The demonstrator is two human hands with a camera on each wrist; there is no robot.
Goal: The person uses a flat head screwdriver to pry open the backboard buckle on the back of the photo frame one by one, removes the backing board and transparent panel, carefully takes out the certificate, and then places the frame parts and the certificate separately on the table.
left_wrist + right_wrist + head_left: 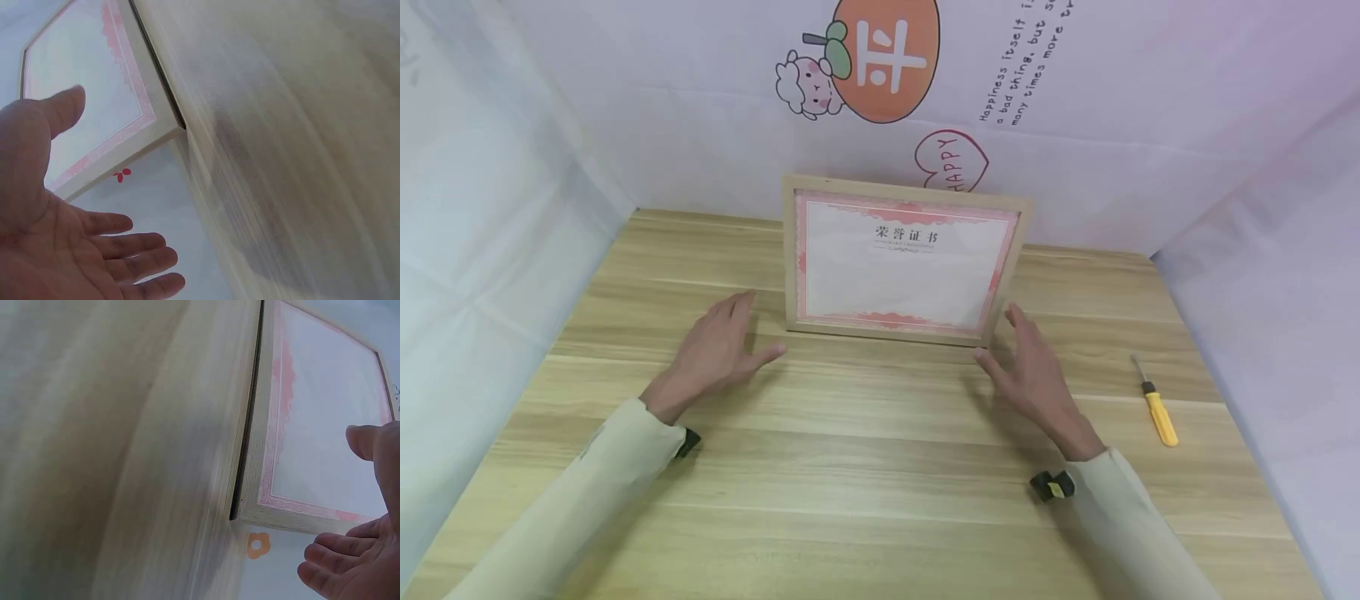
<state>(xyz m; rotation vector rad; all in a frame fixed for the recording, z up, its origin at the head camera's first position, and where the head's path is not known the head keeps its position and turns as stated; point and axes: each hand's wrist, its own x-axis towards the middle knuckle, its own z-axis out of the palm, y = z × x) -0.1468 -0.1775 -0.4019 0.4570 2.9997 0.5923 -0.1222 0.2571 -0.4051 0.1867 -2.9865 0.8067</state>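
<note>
A light wooden picture frame (887, 335) stands upright at the back of the table, holding a pink-bordered certificate (895, 279) with Chinese lettering. To its left, my left hand (711, 354) is held with fingers extended and thumb spread, apart from the frame; the left wrist view shows the bare palm (56, 256). My right hand (1033, 371) is by the frame's lower right corner, its fingers likewise extended and thumb apart. Whether the right fingertips touch the frame's edge I cannot tell. Neither hand holds anything.
A screwdriver (1161, 418) with a yellow handle lies on the wood-grain table (850, 500), right of my right hand. White printed cloth (700, 125) hangs behind the table, and pale cloth walls close off both sides.
</note>
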